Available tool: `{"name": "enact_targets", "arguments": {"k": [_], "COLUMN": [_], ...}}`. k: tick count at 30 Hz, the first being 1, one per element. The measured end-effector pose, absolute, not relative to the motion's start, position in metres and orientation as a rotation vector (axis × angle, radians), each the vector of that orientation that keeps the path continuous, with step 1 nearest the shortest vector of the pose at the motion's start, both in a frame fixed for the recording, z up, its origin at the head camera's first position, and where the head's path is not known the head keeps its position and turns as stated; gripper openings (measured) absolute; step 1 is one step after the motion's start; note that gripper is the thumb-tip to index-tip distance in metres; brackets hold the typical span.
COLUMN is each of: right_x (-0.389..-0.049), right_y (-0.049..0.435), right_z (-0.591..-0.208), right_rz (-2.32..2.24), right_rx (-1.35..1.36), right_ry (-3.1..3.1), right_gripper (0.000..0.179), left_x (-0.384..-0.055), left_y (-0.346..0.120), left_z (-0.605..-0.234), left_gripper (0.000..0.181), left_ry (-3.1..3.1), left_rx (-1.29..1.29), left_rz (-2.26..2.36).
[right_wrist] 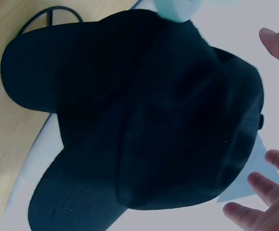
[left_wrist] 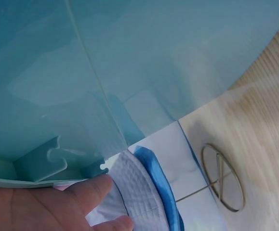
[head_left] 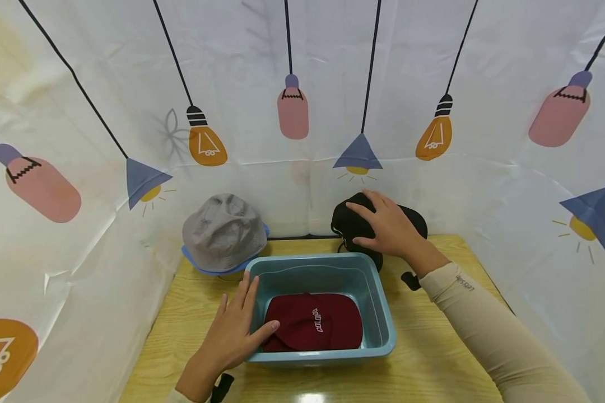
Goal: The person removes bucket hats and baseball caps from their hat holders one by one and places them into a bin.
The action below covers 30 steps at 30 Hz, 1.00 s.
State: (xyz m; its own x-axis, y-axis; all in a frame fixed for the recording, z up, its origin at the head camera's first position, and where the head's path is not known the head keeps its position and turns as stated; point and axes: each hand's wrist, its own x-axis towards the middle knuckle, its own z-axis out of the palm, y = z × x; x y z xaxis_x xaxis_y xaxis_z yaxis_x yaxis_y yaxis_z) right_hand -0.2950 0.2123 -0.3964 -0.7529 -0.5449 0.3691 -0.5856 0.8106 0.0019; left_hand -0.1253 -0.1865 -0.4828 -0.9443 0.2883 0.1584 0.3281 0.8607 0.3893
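Observation:
A dark red baseball cap (head_left: 339, 324) with white lettering lies inside a light blue plastic basin (head_left: 386, 336). At the basin's left rim rests my left hand (head_left: 232, 330), fingers straight along the outside and thumb over the rim. My right hand (head_left: 390, 226) is spread beside black baseball caps (head_left: 350, 221) behind the basin. In the right wrist view its fingers (right_wrist: 264, 187) stand apart from the black cap's crown (right_wrist: 178, 110), and two brims (right_wrist: 76, 192) show. A grey bucket hat (head_left: 224, 232) sits over a blue hat (head_left: 198, 265) at the back left.
A wire stand with a round base (left_wrist: 223, 178) stands beneath the left hats; another dark ring base (right_wrist: 50, 14) shows by the black caps. The wooden table (head_left: 433, 347) meets a white printed backdrop (head_left: 312, 196) at the back.

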Motion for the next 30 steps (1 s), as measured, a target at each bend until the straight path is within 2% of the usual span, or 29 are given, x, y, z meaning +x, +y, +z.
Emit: {"name": "enact_targets", "arguments": {"k": [18,30], "right_x": [-0.312,-0.317], "right_y": [0.227,0.229], "right_z": [-0.414,-0.421], "right_rz": [0.394,0.52], "right_rx": [0.633,0.581], "right_ry": [-2.804,-2.84], "right_gripper": [0.098,0.102], "left_x": [-0.127,-0.128], "left_y": [-0.187,-0.188], "left_z": [-0.483,-0.482], "left_gripper": [0.099,0.1], "left_ry": [-2.958,-2.966], "left_rx": [-0.486,-0.478], "left_rz": [-0.681,-0.688]}}
